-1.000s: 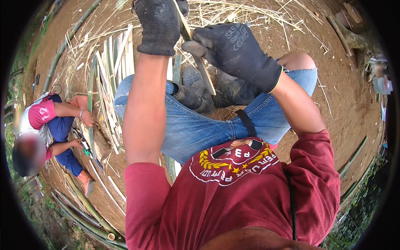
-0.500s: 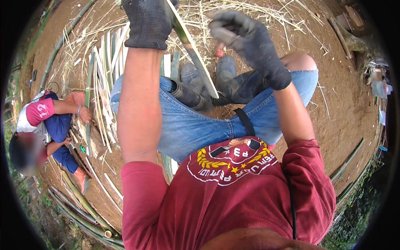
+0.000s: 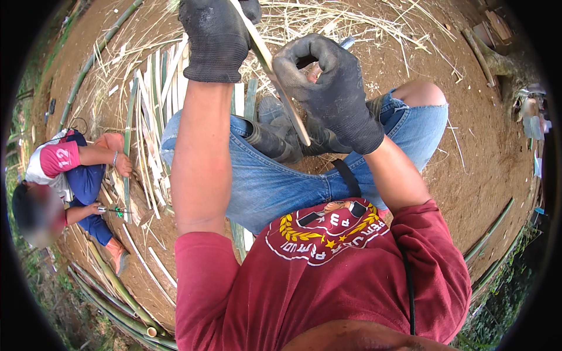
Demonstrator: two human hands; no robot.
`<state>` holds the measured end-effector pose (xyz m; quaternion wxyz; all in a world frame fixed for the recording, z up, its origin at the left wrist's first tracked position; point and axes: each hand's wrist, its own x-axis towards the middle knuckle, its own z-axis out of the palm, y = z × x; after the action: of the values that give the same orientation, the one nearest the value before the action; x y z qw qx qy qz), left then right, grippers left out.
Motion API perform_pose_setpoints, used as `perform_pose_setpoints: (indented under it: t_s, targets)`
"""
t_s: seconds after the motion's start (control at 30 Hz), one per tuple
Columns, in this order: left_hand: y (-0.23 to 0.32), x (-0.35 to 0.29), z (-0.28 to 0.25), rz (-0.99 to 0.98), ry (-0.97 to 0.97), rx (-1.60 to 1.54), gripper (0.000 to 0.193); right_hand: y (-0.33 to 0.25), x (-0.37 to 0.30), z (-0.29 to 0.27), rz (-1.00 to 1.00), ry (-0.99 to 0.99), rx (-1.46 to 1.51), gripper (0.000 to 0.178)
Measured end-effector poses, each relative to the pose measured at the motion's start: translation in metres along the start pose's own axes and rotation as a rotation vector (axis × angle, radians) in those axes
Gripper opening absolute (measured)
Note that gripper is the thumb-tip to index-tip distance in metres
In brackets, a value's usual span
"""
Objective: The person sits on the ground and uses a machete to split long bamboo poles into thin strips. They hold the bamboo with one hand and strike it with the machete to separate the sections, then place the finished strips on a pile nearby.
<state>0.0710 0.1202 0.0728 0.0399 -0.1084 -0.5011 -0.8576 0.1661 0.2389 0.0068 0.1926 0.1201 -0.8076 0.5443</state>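
Note:
My left hand (image 3: 215,41), in a black knit glove, grips a long split bamboo strip (image 3: 287,105) near the top edge of the view. The strip slants down to the right, its pale tip above my boots (image 3: 278,137). My right hand (image 3: 328,82), in a dark glove, is closed beside the strip, thumb and forefinger curled into a loop against or very near its edge. A short pale-blue piece (image 3: 347,42) shows past the right knuckles. Whether the right hand holds it is unclear, since the fingers hide it.
Split bamboo strips (image 3: 146,111) lie on the dirt at left, with thin shavings (image 3: 351,20) scattered ahead. A person (image 3: 64,169) crouches at far left, one hand holding a small tool (image 3: 111,210). Bamboo poles (image 3: 126,319) lie lower left; a tree root (image 3: 500,61) is far right.
My right hand has come left and closed in beside the strip. My left hand and the strip have shifted slightly right and down. The crouching person's tool has come into clearer sight.

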Motion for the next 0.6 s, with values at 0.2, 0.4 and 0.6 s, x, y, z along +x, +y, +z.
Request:
perform_pose_setpoints:
  t_s: [0.2, 0.4, 0.6]
  targets:
    - [0.004, 0.011, -0.016, 0.031, -0.022, -0.039, 0.049, 0.071, 0.018, -0.027, 0.228, 0.490, 0.000, 0.020]
    - [0.008, 0.021, -0.041, 0.007, -0.021, -0.145, 0.046, 0.053, -0.027, -0.063, 0.270, -0.382, 0.334, 0.034]
    - [0.010, 0.019, -0.040, 0.116, 0.055, -0.012, 0.048, 0.008, -0.049, -0.058, 0.161, -0.850, -0.083, 0.025]
